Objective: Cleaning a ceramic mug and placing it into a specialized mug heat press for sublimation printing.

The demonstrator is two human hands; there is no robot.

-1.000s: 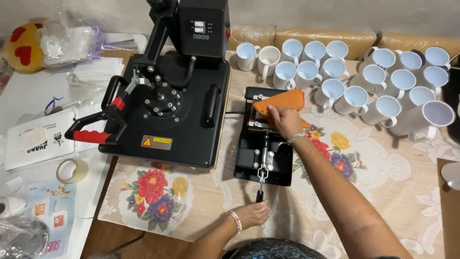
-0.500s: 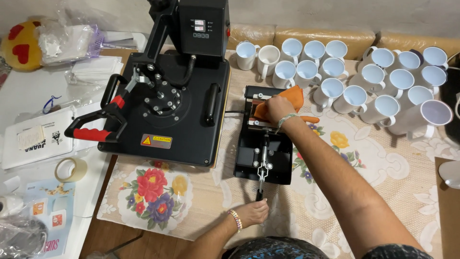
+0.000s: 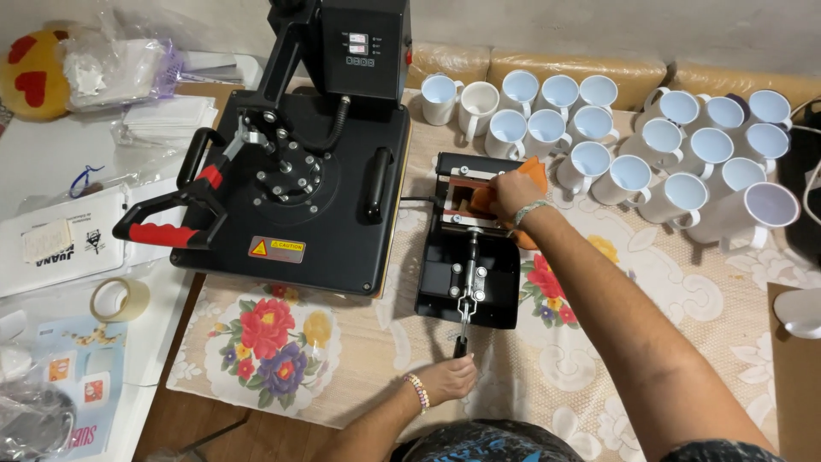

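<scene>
So the person's got the small black mug press (image 3: 469, 257) sitting on the counter (image 3: 599, 342) right next to the big flat heat press (image 3: 299, 180), which is at about 9 o'clock from it. Left hand (image 3: 449, 376) is curled around the black knob of the lever handle (image 3: 463, 329) at the 6 o'clock end, looks like it's steadying or working the clamp. Right hand (image 3: 513, 192) is up at the 12 o'clock end, gripping an orange cloth (image 3: 532, 171), probably because that part runs hot. Can't see if a mug's inside, the hand and cloth cover it. The press itself is boxy, black, with a reddish band at the heater. A whole crowd of white mugs (image 3: 633, 145) waits at 1 to 2 o'clock.
</scene>
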